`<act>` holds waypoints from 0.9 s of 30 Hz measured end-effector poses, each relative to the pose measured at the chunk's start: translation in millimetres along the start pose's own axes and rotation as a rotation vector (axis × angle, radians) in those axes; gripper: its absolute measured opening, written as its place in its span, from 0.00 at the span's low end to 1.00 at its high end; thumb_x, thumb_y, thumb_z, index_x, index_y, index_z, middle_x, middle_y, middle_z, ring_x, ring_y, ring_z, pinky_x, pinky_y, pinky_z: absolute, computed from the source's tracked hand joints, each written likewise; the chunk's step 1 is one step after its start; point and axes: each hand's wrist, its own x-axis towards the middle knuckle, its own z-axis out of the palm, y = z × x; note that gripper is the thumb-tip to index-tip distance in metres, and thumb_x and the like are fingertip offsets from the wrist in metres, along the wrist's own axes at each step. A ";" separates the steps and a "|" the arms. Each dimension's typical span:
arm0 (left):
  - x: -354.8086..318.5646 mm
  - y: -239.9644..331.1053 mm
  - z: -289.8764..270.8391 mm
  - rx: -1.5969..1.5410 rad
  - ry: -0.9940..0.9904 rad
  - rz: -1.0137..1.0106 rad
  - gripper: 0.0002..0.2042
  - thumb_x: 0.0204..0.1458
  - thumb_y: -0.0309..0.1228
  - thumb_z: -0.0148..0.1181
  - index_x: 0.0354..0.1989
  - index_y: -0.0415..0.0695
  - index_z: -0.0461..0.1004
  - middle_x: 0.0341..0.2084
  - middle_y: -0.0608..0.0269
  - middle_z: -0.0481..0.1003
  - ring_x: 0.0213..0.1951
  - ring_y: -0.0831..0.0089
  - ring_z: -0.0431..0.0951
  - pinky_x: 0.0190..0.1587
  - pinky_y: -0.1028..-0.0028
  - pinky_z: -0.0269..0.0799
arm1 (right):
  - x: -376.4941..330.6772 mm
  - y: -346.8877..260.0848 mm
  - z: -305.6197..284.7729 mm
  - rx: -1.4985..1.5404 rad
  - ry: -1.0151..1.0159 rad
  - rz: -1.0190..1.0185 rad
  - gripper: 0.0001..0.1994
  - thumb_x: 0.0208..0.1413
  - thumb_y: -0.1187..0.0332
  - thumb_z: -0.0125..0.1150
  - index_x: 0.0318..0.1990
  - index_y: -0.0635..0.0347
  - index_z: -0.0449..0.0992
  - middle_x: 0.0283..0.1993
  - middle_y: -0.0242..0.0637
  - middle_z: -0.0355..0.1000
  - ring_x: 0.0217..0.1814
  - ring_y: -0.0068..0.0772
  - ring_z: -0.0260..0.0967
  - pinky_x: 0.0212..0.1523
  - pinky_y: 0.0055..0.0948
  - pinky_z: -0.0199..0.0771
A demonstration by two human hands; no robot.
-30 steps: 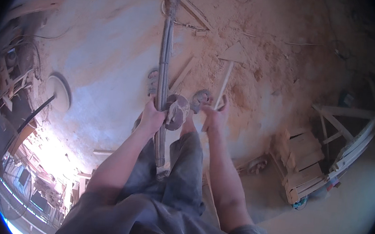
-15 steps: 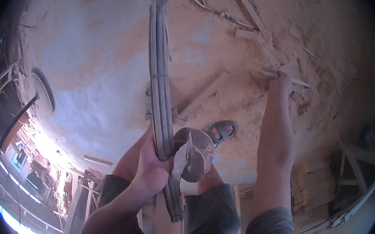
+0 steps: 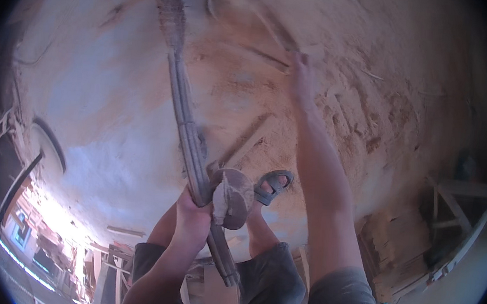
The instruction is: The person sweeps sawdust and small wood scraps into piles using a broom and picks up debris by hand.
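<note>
My left hand [image 3: 193, 220] is closed round a long grey broom [image 3: 185, 114] that looks like bundled sticks, with its brown bristly end [image 3: 168, 7] at the far side. A round brown disc [image 3: 241, 201] with a torn pale flap [image 3: 222, 200] sits against the handle beside that hand; how it is attached I cannot tell. My right hand [image 3: 301, 78] reaches far forward, low over the dusty floor. Its fingers, smeared by motion, appear closed on the near end of a wooden strip [image 3: 276, 29]. A shorter strip [image 3: 264, 56] lies beside it.
Sawdust and scraps [image 3: 370, 114] cover the floor ahead and to the right. A wooden piece [image 3: 248, 138] lies before my sandalled foot [image 3: 273, 185]. Wooden frames [image 3: 455, 207] stand at right. A round dark-rimmed object [image 3: 51, 142] and stacked timber [image 3: 58, 251] are at left.
My right hand has moved left and farther forward, from a pale flat piece to the long wooden strip. My left hand still holds the broom, which leans more to the left.
</note>
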 end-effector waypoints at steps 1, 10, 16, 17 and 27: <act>4.1 -0.9 3.0 -0.008 -0.030 -0.018 0.23 0.53 0.15 0.61 0.59 0.37 0.66 0.48 0.59 0.76 0.49 0.72 0.78 0.49 0.74 0.77 | -4.9 7.9 7.5 -0.041 -0.012 0.011 0.17 0.46 0.80 0.57 0.47 0.56 0.76 0.47 0.45 0.73 0.52 0.56 0.70 0.51 0.48 0.70; 3.9 -4.1 9.6 -0.021 -0.084 0.083 0.21 0.53 0.17 0.64 0.56 0.36 0.68 0.46 0.59 0.76 0.48 0.74 0.78 0.49 0.74 0.75 | -24.3 -26.2 11.4 -0.423 -0.254 0.079 0.18 0.50 0.73 0.57 0.51 0.56 0.74 0.50 0.48 0.72 0.56 0.53 0.66 0.58 0.51 0.62; -5.3 -4.2 20.6 0.089 -0.063 0.050 0.22 0.52 0.18 0.65 0.55 0.37 0.66 0.46 0.60 0.75 0.47 0.75 0.77 0.49 0.74 0.75 | -45.6 -3.5 20.5 -0.323 -0.259 -0.024 0.19 0.46 0.74 0.60 0.50 0.60 0.73 0.51 0.47 0.72 0.57 0.52 0.65 0.57 0.47 0.64; -4.9 -5.2 17.9 0.071 -0.063 0.055 0.22 0.52 0.18 0.65 0.55 0.37 0.66 0.46 0.60 0.75 0.47 0.75 0.77 0.50 0.74 0.75 | -50.8 -10.8 17.5 -0.286 -0.289 -0.018 0.19 0.46 0.74 0.60 0.49 0.61 0.73 0.50 0.47 0.72 0.56 0.52 0.65 0.57 0.46 0.64; -4.1 6.1 18.4 -0.040 -0.110 0.072 0.21 0.56 0.16 0.56 0.59 0.35 0.65 0.47 0.58 0.76 0.46 0.72 0.79 0.48 0.73 0.77 | 45.0 11.6 -25.7 -0.021 -0.099 0.454 0.25 0.46 0.66 0.67 0.53 0.65 0.71 0.46 0.54 0.77 0.50 0.50 0.75 0.49 0.43 0.74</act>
